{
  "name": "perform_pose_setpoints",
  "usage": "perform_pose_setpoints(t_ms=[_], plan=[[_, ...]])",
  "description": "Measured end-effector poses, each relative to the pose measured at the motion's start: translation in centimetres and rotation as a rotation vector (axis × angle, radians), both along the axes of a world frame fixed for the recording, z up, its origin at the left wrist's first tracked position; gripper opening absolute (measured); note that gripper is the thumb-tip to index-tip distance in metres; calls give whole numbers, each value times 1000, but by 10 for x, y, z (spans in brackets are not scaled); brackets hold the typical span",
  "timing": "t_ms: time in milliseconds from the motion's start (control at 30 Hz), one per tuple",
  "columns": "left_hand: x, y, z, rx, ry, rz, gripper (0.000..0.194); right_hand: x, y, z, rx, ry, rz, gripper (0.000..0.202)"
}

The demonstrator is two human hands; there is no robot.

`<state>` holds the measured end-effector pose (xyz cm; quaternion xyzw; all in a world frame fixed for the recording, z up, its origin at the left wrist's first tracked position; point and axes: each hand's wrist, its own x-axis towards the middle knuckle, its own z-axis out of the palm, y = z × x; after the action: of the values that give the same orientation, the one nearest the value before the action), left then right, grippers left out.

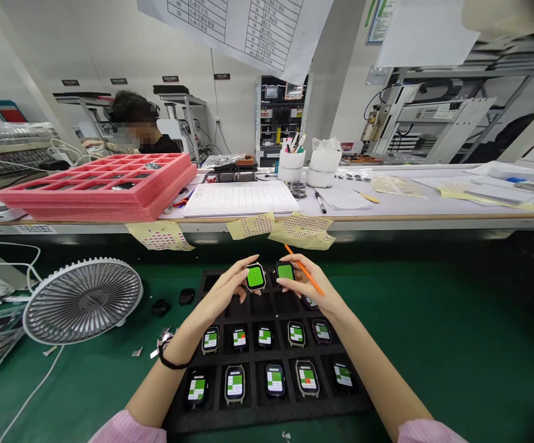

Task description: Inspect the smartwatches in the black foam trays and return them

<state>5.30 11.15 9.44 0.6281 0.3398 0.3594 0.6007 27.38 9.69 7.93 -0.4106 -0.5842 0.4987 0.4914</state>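
My left hand (229, 284) is closed on a silver-rimmed smartwatch (255, 277) whose screen shows a green grid. Beside it, my right hand (310, 280) grips a black smartwatch (285, 271), also lit green, and an orange stick (310, 278) lies between its fingers. Both watches are held just above the far part of a black compartment tray (267, 419). Several lit watches fill the two nearer rows, among them a silver-rimmed one (307, 378) with an orange patch on its screen. Part of another watch (310, 302) shows under my right hand.
A grey fan (83, 301) stands left on the green mat (456, 344), near two small black pieces (160, 307). Along the raised shelf are pink foam trays (96, 191), a printed form (242, 198) and a white pen cup (291, 165). A co-worker (138, 123) sits beyond.
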Motion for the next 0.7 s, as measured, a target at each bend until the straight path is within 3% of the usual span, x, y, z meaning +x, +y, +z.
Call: perform_pose_setpoints(t_ms=[167, 367, 567, 700], plan=[[1, -4, 4, 57, 42, 3, 51, -1, 0, -1, 24, -14, 6, 44], [1, -8, 1, 131, 44, -64, 73, -1, -3, -1, 52, -70, 55, 47], [1, -6, -2, 213, 81, 34, 63, -3, -4, -2, 59, -70, 111, 50], [1, -6, 0, 252, 108, 63, 60, -6, -6, -1, 29, -34, 77, 46]])
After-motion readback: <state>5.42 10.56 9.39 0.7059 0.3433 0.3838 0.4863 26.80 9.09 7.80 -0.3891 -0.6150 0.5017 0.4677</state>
